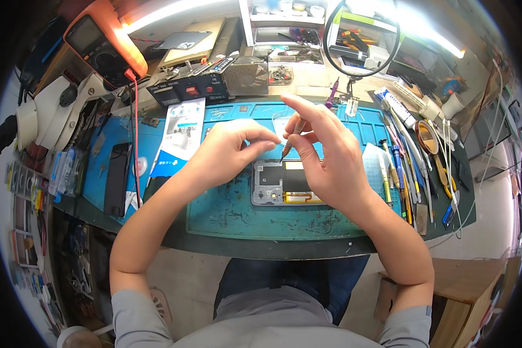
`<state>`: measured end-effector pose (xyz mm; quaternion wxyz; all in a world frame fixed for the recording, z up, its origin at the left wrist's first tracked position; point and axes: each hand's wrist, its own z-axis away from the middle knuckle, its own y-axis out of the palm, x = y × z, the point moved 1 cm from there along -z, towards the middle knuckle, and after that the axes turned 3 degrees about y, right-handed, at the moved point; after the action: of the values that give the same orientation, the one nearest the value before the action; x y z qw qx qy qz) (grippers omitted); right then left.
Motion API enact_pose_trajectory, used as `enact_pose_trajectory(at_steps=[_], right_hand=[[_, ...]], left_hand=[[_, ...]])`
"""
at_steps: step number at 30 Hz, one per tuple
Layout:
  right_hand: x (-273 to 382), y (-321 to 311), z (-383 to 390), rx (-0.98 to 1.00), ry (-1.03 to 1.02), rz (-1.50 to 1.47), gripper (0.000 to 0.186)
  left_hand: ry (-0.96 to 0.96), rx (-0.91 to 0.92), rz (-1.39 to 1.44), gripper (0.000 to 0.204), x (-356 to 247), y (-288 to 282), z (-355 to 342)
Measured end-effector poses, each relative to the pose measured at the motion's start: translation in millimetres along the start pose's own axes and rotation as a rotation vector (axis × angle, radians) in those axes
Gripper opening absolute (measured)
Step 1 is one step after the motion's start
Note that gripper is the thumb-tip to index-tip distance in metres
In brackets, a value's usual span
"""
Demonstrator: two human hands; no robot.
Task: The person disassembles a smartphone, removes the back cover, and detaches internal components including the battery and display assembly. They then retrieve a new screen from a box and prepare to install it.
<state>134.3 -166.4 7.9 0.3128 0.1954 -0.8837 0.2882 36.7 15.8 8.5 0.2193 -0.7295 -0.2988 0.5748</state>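
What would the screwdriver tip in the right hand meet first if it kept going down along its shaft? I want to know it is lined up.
Probably the top edge of the opened phone below the right hand and its screwdriver; depth is unclear.

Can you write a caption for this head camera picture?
Right hand holds a small screwdriver above an opened phone on a blue mat.

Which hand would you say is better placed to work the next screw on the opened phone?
The right hand, probably: it already grips the small screwdriver, tip pointing down at the opened phone. The left hand holds no tool, fingers pinched beside the tip.
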Motion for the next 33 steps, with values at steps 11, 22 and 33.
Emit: enact_pose_trajectory(at_steps=[11, 22, 33], right_hand=[[7, -2, -7, 0.068, -0.155, 0.170, 0.054], [3, 2, -11, -0.019, -0.077, 0.138, 0.046], [6, 13, -9, -0.147, -0.190, 0.146, 0.048]], left_hand=[[-0.008, 0.088, 0.070, 0.017, 1, 3, 8], [-0.162, 0.042, 0.283, 0.018, 3, 3, 3], [-0.001, -0.147, 0.292, 0.057, 29, 23, -2]])
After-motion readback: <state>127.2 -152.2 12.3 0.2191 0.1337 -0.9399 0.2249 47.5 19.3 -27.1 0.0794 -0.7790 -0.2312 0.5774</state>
